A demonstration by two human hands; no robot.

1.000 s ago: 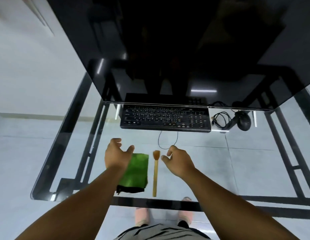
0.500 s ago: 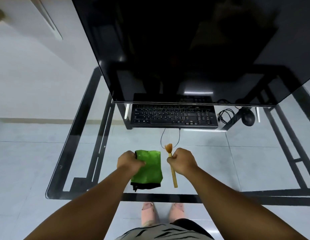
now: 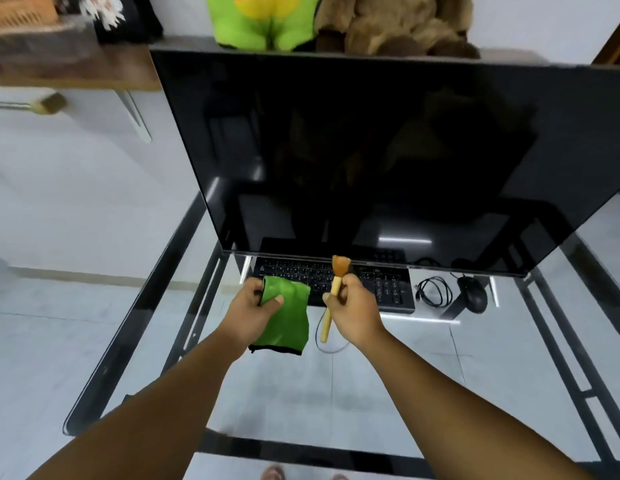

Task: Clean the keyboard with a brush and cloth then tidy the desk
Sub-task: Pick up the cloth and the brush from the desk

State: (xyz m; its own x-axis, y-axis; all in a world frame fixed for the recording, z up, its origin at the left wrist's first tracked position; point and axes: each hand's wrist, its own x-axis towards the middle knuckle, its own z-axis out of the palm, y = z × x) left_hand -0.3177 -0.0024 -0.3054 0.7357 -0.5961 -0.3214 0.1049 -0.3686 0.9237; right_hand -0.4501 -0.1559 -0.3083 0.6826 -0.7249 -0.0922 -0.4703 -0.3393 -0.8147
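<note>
Head view takes in two hands, each with one tool. The left hand (image 3: 254, 308) grips one green cloth (image 3: 287, 315), thumb pressed over its upper edge while the rest hangs down with a black hem at the bottom. The right hand (image 3: 353, 308) is curled round the wooden handle of one brush (image 3: 336, 285), held nearly upright with its orange bristles at the top, in front of the monitor's lower edge, and its butt end pointing down past the wrist. Both tools are lifted off the glass desk (image 3: 370, 393), just in front of the one black keyboard (image 3: 381, 282), which lies partly tucked under the one large dark monitor (image 3: 370, 150). The cloth overlaps the keyboard's left end in this view; whether it touches the keys is unclear. To the right of the keyboard lie one coiled black cable (image 3: 436, 291) and one black mouse (image 3: 473, 294), near each other. Above the monitor sit two soft toys, one green (image 3: 267, 22) and one brown (image 3: 398, 22).
</note>
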